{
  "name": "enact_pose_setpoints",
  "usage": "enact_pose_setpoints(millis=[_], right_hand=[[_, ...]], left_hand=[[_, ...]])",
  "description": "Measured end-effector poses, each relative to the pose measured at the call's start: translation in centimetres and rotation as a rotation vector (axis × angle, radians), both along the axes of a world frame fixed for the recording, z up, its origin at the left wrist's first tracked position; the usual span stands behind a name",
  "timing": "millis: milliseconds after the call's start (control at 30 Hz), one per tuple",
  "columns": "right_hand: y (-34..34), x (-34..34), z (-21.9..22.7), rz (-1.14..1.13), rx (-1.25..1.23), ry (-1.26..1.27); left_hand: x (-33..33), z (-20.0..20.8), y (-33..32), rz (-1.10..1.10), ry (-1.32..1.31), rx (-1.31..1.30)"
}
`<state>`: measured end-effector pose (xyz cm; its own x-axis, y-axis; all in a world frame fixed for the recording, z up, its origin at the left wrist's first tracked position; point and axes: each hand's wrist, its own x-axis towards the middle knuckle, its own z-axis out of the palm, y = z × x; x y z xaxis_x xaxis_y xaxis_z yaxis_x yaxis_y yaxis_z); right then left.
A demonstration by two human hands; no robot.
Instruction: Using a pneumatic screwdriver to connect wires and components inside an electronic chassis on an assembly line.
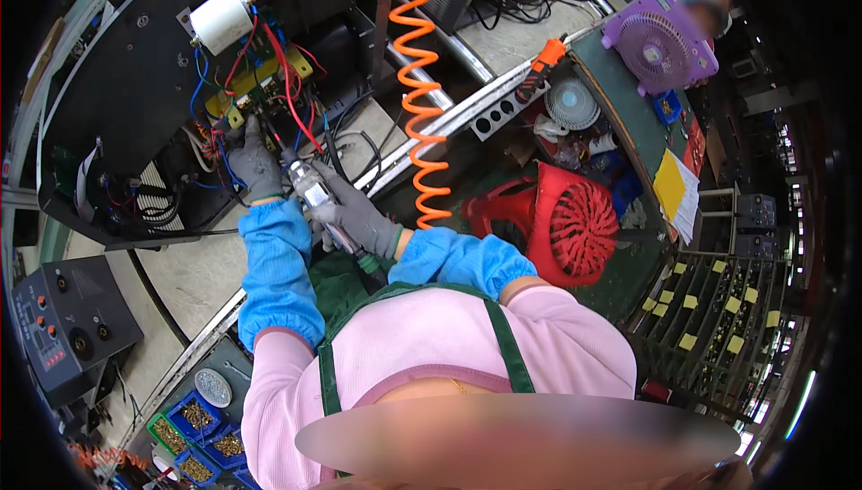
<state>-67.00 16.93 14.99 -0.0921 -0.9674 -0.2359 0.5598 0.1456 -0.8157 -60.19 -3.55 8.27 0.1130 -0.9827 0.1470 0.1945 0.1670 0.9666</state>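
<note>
My right hand [359, 216], in a grey glove, is wrapped round a screwdriver [312, 187] with a silver body. Its thin bit points up and left into an open black machine housing [117, 104]. My left hand [254, 167], also gloved, has its fingers drawn together beside the bit, at the lower edge of a yellow-framed electrical part [274, 73]. What those fingers hold is hidden. Red and blue wires [285, 64] run around this part, and a white cylinder [221, 20] sits above it in the housing.
An orange coiled hose [417, 86] hangs right of my hands. Beyond it are a socket strip [508, 113], a red fan [579, 225] and a purple fan [660, 46]. A dark control unit [72, 324] stands at left. Blue bins [196, 415] of small metal parts sit at lower left.
</note>
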Motion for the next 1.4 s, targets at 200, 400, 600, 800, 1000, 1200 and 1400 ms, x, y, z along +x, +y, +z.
enact_pose_setpoints(millis=[200, 400, 600, 800, 1000, 1200, 1400], right_hand=[[0.2, 0.4, 0.0, -0.029, -0.013, -0.061], [0.2, 0.1, 0.3, 0.006, -0.024, -0.024], [0.2, 0.0, -0.1, -0.019, -0.046, -0.031], [0.3, 0.1, 0.3, 0.015, -0.017, 0.04], [0.1, -0.1, -0.6, -0.037, -0.066, 0.049], [0.0, 0.2, 0.0, 0.004, -0.024, 0.024], [0.4, 0.5, 0.1, -0.121, 0.024, -0.05]], left_hand=[[0.0, -0.8, -0.9, -0.035, -0.073, 0.052], [0.1, 0.0, -0.4, -0.019, -0.01, 0.017], [-0.1, 1.9, 1.0, 0.001, -0.153, 0.019], [0.7, 0.8, 2.0, -0.109, 0.177, 0.088], [-0.2, 6.0, 8.6, -0.519, 0.22, 0.368], [0.3, 5.2, 8.4, -0.622, 0.377, 0.491], [0.1, 6.6, 8.5, -0.646, 0.367, 0.506]])
